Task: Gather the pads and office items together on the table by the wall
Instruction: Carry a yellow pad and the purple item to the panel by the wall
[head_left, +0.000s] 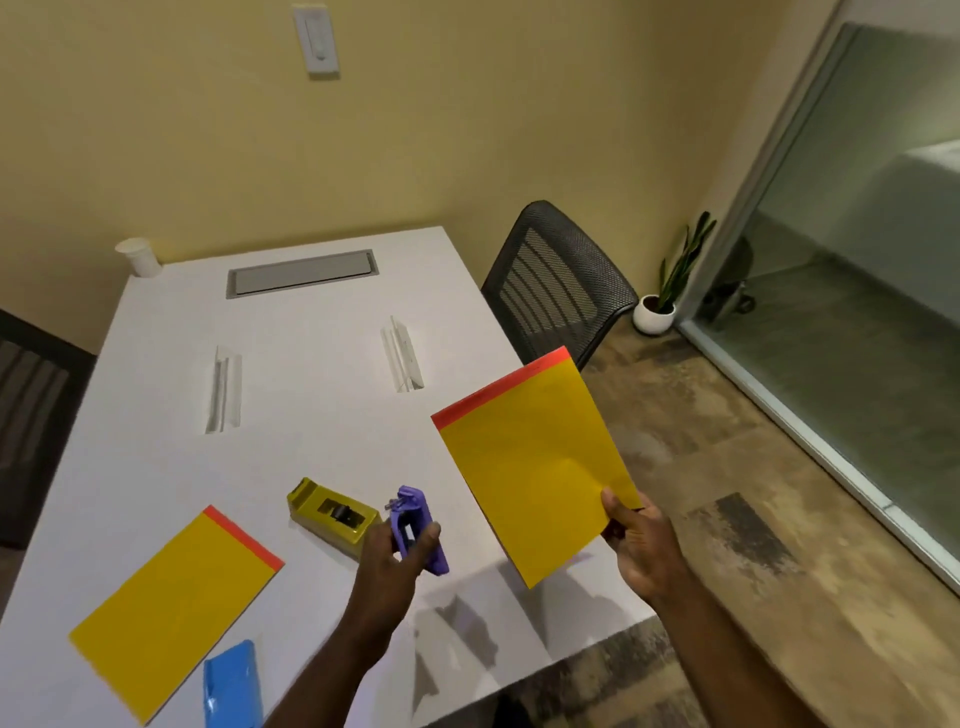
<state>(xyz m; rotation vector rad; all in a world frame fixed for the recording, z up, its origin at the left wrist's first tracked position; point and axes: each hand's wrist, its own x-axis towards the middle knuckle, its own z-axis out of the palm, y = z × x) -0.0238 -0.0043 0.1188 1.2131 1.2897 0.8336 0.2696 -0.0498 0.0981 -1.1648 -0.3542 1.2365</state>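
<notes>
The right hand (641, 540) pinched a yellow pad (535, 462) by its lower corner, thumb on the front, and held it tilted in the air over the table's right edge, its red strip uppermost. The left hand (392, 558) was closed around a purple stapler (415, 525), held just above the white table (311, 338). Just left of that hand a yellow tape dispenser (332, 512) sat on the tabletop, partly hidden by the fingers. A second pad (174, 603) lay flat near the front left, and a blue item (231, 686), too blurred to name, lay just beside its lower corner at the picture's bottom edge. Farther back two clear stands (402, 353) stood well apart, with a grey cable hatch (301, 273) beyond them and a white cup (139, 256) at the far left corner against the wall. A black mesh chair (558, 286) stood by the table's right side, near a potted plant (660, 306) beside a glass partition.
</notes>
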